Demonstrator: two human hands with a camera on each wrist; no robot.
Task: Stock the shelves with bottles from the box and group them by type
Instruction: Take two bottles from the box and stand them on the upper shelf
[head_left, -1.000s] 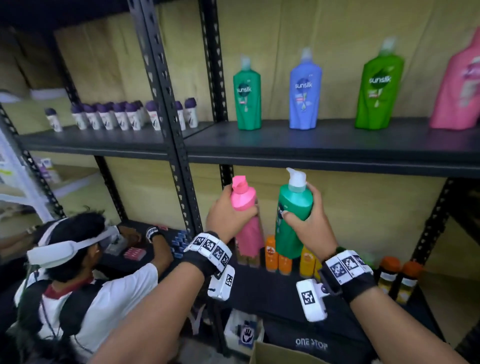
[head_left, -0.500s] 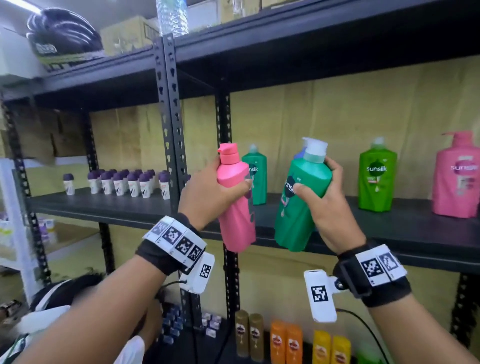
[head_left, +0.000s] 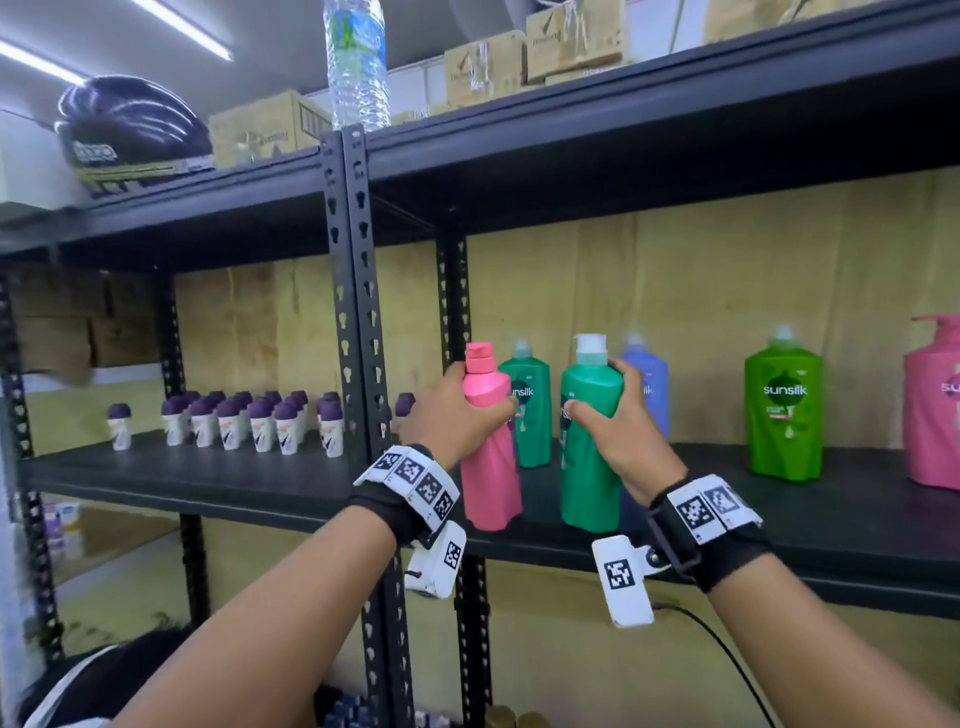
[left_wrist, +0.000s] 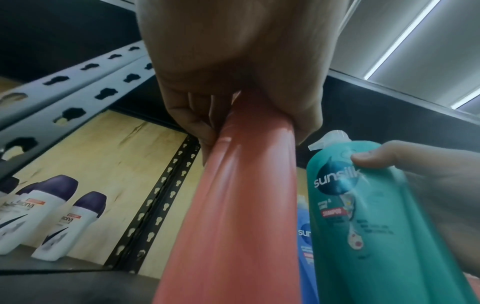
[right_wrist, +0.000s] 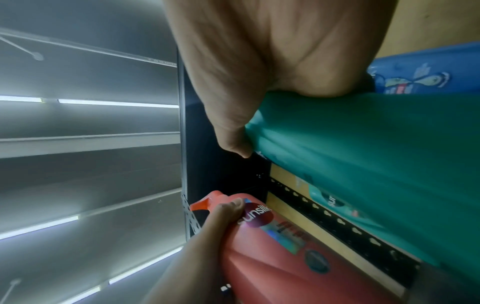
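Two hands up at the shelf, each grasping one bottle. Left hand wrapped round the upper body of the pink bottle, thumb and fingers curled about it just under the flip cap. Right hand clasped the same way on the teal bottle, thumb across its front label, white cap standing clear above the grip. Both bottles upright, side by side near the shelf's front edge, pink at 9 o'clock of teal; whether the bases touch the board cannot be told.

Standing on the shelf behind and to the side: four more bottles. One teal shelf bottle at 12 o'clock of the pink one, one blue bottle behind the right hand, one bright green bottle well apart at 3 o'clock, one large pink pump bottle at the frame's edge.

In the bay at 9 o'clock, beyond the slotted upright: a cluster of small purple-capped white roll-ons, too crowded to count exactly, plus one standing alone further left.
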